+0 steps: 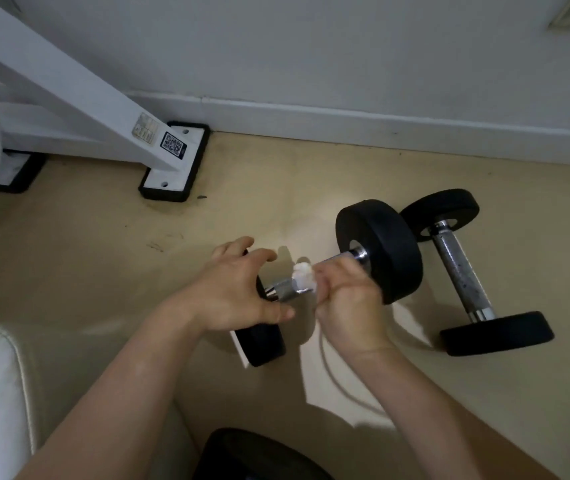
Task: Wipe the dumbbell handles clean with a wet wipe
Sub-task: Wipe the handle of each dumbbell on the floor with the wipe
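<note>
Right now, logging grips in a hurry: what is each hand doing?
Left hand: curled over the near weight of the dumbbell.
Right hand: gripping the wet wipe around the handle.

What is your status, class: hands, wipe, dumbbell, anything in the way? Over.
Left hand cups the dumbbell by its near weight. Right hand grips wet wipe round its handle. Second dumbbell lies apart, right; nothing blocking.
</note>
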